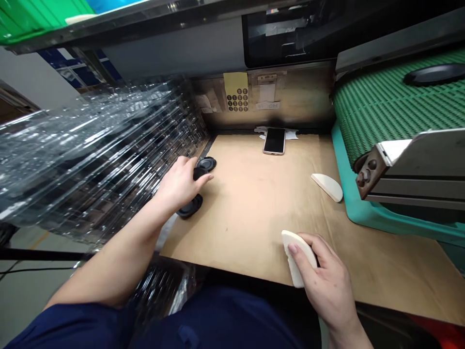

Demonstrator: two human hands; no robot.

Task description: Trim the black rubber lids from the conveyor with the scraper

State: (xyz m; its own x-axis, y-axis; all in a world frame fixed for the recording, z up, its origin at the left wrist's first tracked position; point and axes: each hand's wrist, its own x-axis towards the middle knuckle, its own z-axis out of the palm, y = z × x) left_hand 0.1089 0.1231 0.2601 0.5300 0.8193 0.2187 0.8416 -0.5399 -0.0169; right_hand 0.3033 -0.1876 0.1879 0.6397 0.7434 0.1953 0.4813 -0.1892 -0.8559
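Observation:
At the left side of the cardboard-covered bench, my left hand (178, 183) has its thumb and fingers closed around a small black round part (199, 173). One more black round piece (207, 164) lies just beyond these fingers, and another black piece (190, 207) sits below the hand. My right hand (327, 274), near the bench's front edge, grips a white half-moon pad (298, 257) between thumb and fingers. A second white half-moon pad (328, 187) lies flat on the cardboard (254, 208), farther right and apart from both hands.
Stacked clear plastic trays (119, 145) rise along the left. A phone (274, 141) lies at the back. On the right, a green conveyor belt (392, 102) carries a dark oval part (436, 74) above a teal bin (378, 215). A metal shelf (145, 24) overhangs the bench.

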